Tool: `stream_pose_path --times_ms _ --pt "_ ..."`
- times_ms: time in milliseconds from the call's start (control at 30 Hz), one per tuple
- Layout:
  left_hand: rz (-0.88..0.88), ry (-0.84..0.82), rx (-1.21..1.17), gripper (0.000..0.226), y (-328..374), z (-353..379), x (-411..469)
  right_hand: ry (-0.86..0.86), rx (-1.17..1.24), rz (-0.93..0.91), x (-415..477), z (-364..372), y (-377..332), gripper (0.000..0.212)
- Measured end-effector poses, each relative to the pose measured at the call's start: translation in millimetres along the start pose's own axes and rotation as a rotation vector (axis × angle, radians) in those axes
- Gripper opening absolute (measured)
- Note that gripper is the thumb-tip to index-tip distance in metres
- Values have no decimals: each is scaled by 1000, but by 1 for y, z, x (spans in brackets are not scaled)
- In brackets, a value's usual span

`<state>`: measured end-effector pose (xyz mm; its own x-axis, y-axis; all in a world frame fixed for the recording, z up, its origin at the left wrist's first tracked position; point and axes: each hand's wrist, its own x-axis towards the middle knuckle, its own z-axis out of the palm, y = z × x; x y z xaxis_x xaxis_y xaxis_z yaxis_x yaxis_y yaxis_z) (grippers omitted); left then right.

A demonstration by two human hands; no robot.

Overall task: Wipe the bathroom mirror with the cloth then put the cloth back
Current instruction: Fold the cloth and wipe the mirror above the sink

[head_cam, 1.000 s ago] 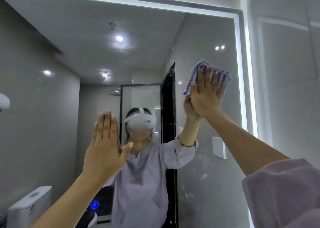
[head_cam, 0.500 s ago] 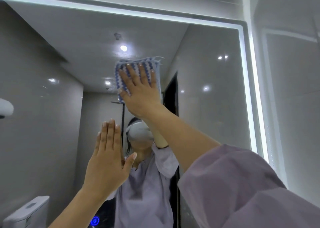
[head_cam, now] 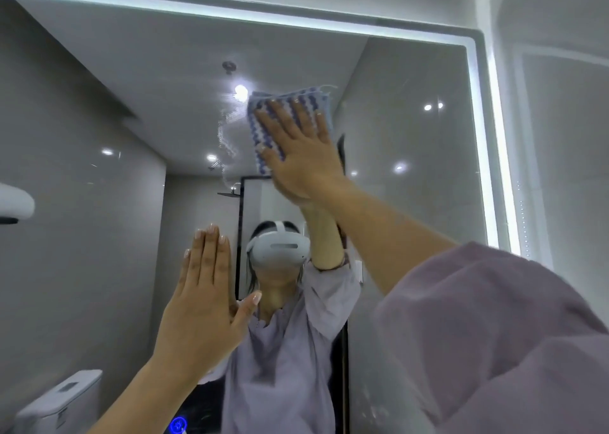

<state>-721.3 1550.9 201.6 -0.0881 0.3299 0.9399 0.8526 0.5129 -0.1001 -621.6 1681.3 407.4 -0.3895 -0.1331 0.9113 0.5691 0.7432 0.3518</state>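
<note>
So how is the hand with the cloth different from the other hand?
The right hand presses the striped cloth on the mirror; the left hand holds nothing. The right hand is high with fingers spread; the left hand is lower with fingers together. Both are open and flat, fingers pointing up.

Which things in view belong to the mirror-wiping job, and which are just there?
Job: mirror; striped cloth; right hand, pressing the cloth flat on the glass; left hand, raised open.
Just there: reflected toilet; white fitting at the left edge; blue light.
</note>
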Motion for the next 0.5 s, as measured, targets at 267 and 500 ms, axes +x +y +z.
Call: stream_pose_path --times_ms 267,500 --pt "4 4 -3 88 0 0 -1 24 49 332 -23 -6 121 60" --pt "5 1 -6 88 2 0 -2 -14 77 620 -70 -10 190 62"
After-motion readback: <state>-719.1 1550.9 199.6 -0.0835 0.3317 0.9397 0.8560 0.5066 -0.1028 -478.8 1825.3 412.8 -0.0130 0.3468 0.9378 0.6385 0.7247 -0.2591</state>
